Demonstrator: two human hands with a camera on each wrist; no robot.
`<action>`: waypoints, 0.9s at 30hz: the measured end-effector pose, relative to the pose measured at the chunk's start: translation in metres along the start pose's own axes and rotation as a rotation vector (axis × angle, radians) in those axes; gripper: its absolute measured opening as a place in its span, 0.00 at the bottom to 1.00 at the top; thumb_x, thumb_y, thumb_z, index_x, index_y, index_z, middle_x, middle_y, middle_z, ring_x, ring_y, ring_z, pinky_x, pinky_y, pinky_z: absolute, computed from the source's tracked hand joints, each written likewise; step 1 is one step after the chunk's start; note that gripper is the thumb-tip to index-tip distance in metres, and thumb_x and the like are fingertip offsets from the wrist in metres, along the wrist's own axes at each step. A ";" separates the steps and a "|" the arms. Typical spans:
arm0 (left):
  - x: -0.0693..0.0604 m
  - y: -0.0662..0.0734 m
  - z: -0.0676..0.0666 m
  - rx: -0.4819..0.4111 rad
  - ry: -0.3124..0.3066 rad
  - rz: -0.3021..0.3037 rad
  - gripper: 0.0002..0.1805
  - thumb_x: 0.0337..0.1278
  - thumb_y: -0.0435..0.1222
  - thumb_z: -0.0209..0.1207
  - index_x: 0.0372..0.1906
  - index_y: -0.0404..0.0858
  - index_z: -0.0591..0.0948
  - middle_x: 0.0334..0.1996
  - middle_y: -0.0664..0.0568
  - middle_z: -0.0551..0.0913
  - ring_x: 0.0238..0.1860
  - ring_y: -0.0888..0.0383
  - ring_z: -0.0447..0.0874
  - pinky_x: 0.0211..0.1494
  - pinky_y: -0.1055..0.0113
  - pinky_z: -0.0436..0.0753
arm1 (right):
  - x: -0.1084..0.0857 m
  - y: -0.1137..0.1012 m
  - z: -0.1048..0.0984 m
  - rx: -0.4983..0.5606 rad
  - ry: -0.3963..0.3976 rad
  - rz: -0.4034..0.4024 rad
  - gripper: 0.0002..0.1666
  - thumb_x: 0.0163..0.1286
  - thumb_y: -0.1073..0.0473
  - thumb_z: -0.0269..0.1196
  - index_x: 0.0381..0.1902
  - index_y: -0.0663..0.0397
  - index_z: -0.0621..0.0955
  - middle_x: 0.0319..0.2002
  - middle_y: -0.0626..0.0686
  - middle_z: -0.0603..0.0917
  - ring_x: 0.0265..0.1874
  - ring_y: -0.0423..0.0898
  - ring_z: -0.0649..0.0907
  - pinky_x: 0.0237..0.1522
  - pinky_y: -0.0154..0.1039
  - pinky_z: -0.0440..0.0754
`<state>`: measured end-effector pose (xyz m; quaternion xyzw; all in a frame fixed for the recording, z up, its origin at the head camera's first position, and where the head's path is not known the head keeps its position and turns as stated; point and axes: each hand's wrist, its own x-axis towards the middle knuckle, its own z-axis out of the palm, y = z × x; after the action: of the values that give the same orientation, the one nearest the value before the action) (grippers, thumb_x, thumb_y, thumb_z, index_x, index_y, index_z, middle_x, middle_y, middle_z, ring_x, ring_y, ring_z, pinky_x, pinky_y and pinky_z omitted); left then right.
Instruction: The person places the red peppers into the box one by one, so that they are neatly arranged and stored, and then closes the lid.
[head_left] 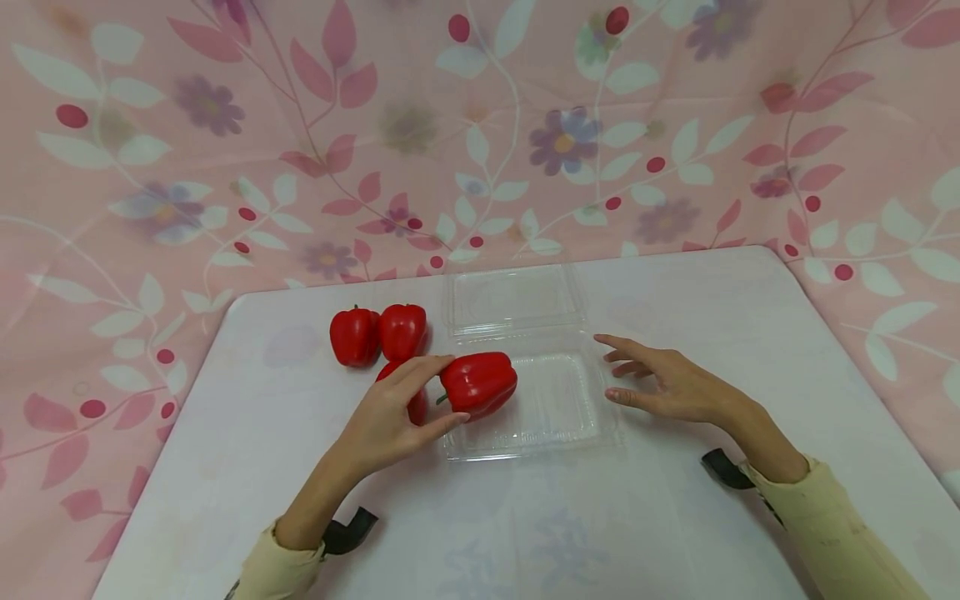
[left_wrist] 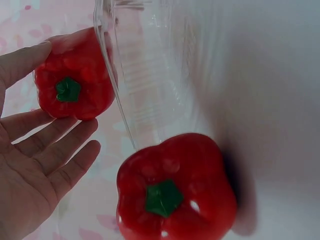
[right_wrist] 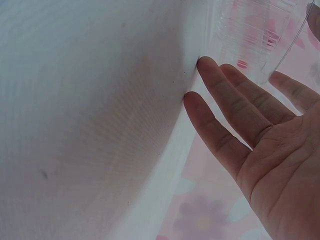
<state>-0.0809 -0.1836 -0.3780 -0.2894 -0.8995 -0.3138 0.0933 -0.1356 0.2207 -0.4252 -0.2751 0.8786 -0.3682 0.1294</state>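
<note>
A red bell pepper [head_left: 480, 383] with a green stem is pinched between the thumb and fingers of my left hand [head_left: 393, 412], over the left side of a clear plastic container [head_left: 558, 400]. In the left wrist view the held pepper [left_wrist: 75, 77] shows its stem end beside the container's wall [left_wrist: 145, 75]. Another pepper [left_wrist: 175, 190] lies nearer that camera; in the head view my left hand partly hides it. My right hand [head_left: 671, 387] is just right of the container, fingers spread and holding nothing. Its fingertips [right_wrist: 192, 102] appear close to the white tabletop in the right wrist view.
Two more red peppers, one on the left [head_left: 355, 337] and one on the right [head_left: 403, 332], stand at the back left. The container's hinged lid [head_left: 516, 298] lies open toward the table's back edge. A pink floral cloth [head_left: 465, 125] hangs behind the white table [head_left: 675, 517].
</note>
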 end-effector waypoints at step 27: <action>0.017 0.016 0.038 -0.097 -0.107 0.022 0.40 0.49 0.47 0.73 0.68 0.42 0.73 0.59 0.55 0.80 0.58 0.61 0.78 0.53 0.64 0.82 | 0.000 -0.002 -0.001 -0.013 -0.007 0.008 0.47 0.64 0.40 0.67 0.76 0.35 0.59 0.61 0.52 0.78 0.55 0.51 0.81 0.55 0.63 0.75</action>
<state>-0.0852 -0.1422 -0.3932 -0.3200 -0.8836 -0.3401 0.0341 -0.1352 0.2202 -0.4228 -0.2736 0.8816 -0.3612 0.1321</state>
